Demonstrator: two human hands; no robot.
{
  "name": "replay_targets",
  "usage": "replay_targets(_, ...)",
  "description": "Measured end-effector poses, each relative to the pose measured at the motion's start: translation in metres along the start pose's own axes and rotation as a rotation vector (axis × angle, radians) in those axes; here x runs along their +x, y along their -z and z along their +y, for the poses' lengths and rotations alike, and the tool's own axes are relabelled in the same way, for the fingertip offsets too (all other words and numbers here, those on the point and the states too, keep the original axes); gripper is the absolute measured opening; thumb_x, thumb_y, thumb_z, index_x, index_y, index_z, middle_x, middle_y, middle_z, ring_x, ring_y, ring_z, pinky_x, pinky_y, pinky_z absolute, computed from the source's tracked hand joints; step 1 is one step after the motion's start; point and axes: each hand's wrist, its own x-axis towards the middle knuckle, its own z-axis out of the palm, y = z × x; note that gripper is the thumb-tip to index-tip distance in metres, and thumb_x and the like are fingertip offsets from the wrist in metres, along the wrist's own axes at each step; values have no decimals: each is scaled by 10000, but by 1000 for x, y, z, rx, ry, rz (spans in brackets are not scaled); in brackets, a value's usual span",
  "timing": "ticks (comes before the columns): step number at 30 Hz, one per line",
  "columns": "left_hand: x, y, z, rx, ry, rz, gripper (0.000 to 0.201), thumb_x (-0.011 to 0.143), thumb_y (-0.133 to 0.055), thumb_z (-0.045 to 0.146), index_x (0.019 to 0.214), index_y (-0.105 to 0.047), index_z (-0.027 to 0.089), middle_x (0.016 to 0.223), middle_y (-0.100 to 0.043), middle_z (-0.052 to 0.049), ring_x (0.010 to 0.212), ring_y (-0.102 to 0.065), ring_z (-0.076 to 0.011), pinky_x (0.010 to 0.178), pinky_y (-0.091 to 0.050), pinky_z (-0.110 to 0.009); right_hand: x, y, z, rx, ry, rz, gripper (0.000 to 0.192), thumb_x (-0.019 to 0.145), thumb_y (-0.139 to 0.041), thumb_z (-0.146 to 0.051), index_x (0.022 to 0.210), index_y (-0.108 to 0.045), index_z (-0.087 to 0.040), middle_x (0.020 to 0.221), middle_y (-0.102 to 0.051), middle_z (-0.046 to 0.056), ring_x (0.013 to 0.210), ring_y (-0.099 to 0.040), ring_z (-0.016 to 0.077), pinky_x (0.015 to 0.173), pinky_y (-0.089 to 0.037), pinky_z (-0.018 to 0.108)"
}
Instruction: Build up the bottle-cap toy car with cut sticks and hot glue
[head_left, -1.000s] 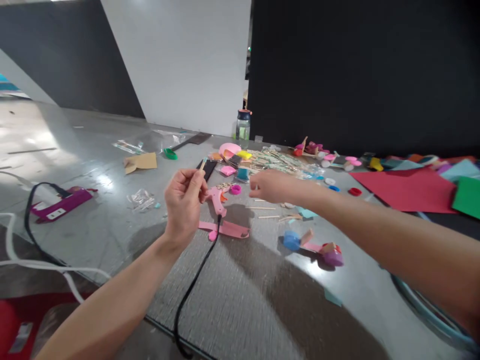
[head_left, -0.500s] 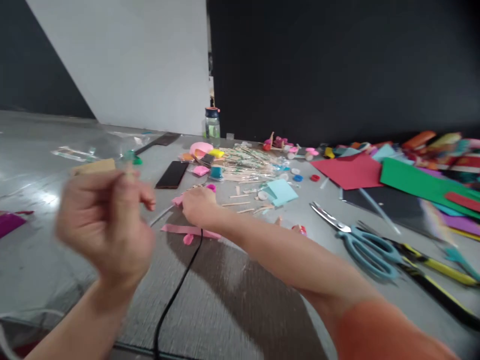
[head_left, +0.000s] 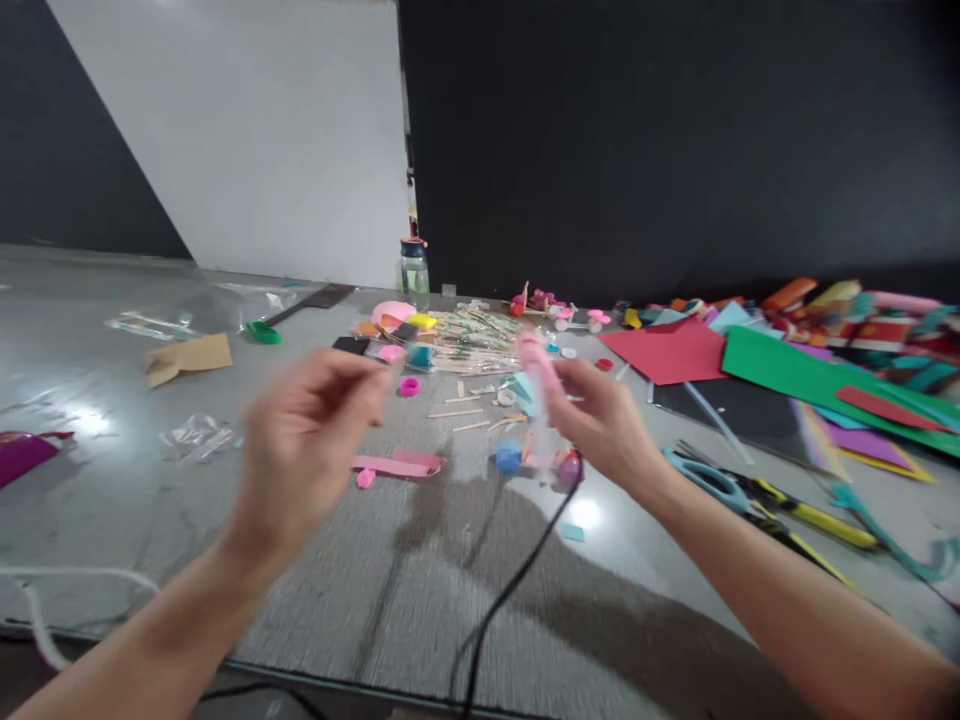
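Note:
My right hand (head_left: 604,425) is raised above the grey table (head_left: 420,600) and grips a pink glue gun (head_left: 536,368) with its nozzle pointing up. The gun's black cord (head_left: 510,590) hangs down to the table's front edge. My left hand (head_left: 307,445) is lifted to the left of the gun. It is blurred, with finger and thumb pinched on a small wooden stick (head_left: 381,368). Between and below the hands lie a pink paper strip (head_left: 397,465) and a small craft piece with a blue cap (head_left: 508,458).
Teal scissors (head_left: 705,478) and a yellow-handled tool (head_left: 810,515) lie at the right. Behind them are red paper (head_left: 667,350) and green paper (head_left: 810,375). Farther back are a pile of sticks (head_left: 469,335), a bottle (head_left: 414,268) and a cardboard scrap (head_left: 187,355). A white cable (head_left: 45,590) runs at the left.
My right hand took the pink glue gun off the table and lifted it to the right. My left hand stayed raised with the stick. The camera turned right.

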Motion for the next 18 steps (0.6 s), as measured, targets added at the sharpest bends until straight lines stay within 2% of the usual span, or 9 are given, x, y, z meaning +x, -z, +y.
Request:
replay_targets(1, -1, -12, -6, 23, 12, -101, 108, 864, -699, 223, 759, -694, 203, 625, -616, 15, 538, -491, -101, 457, -365, -226, -10, 14, 9, 147, -82, 26, 293, 946, -575, -476, 984, -669, -201, 801, -638, 40, 693, -600, 186, 588, -485, 301)
replay_targets(2, -3, -25, -12, 26, 14, -146, 112, 862, -690, 216, 751, -692, 201, 623, -617, 15, 531, -491, -101, 457, -362, -225, -21, 26, 18, 252, -159, 36, 281, 936, -599, -483, 973, -673, -215, 778, -630, 33, 666, -598, 188, 568, -483, 303)
replay_targets(4, -8, -48, -23, 65, 53, -274, 100, 869, -685, 211, 770, -698, 205, 636, -631, 16, 563, -530, -113, 505, -397, -230, -41, 48, 32, 480, -290, 72, 243, 924, -616, -464, 917, -690, -233, 855, -667, 68, 704, -631, 217, 599, -522, 336)
replay_targets(6, -15, -67, -32, 97, 82, -404, 127, 897, -676, 238, 775, -697, 209, 683, -663, 10, 623, -568, -128, 551, -415, -240, -57, 62, 41, 618, -405, 64, 248, 932, -594, -470, 942, -714, -254, 964, -691, 107, 721, -643, 238, 610, -541, 366)
replay_targets(8, -22, -78, -39, 121, 98, -481, 156, 920, -664, 269, 779, -698, 211, 750, -692, -2, 681, -592, -141, 584, -424, -252, -68, 70, 44, 665, -453, 6, 289, 937, -549, -495, 1004, -719, -271, 1019, -685, 132, 673, -618, 244, 564, -531, 385)
replay_targets(10, -28, -85, -45, 132, 113, -492, 155, 929, -655, 278, 798, -702, 211, 781, -692, -10, 704, -596, -149, 600, -431, -260, -73, 71, 42, 659, -462, -84, 342, 943, -489, -519, 1021, -709, -270, 1006, -666, 141, 607, -567, 235, 516, -503, 396)
replay_targets(13, -35, -87, -54, 124, 136, -462, 138, 926, -659, 279, 813, -703, 214, 747, -662, -7, 683, -587, -152, 590, -429, -263, -72, 69, 35, 652, -507, -170, 398, 935, -453, -553, 923, -714, -253, 884, -622, 127, 541, -486, 214, 482, -458, 397)
replay_targets(16, -40, -84, -62, 120, 142, -453, 128, 915, -678, 305, 820, -716, 228, 740, -674, -12, 662, -592, -161, 575, -430, -270, -66, 67, 26, 625, -561, -188, 410, 900, -487, -582, 814, -727, -261, 724, -551, 93, 492, -426, 208, 437, -404, 389)
replay_targets(18, -42, -81, -67, 127, 132, -457, 108, 905, -684, 305, 829, -729, 243, 728, -681, -12, 637, -590, -166, 557, -426, -275, -62, 65, 22, 577, -576, -197, 419, 900, -476, -602, 816, -734, -282, 655, -516, 79, 470, -413, 213, 411, -371, 381)
